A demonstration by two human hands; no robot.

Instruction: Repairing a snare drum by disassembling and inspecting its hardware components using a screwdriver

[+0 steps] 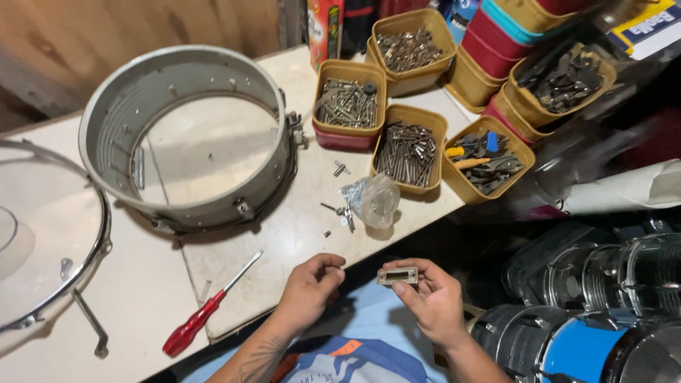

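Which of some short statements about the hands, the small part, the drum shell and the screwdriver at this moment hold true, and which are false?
1. The right hand holds a small rectangular metal part. True.
2. The left hand grips the red-handled screwdriver. False: it lies on the table, apart from both hands.
3. The grey drum shell stands on the table with no head on it. True.
4. The tan tubs are empty. False: they hold screws and metal hardware.
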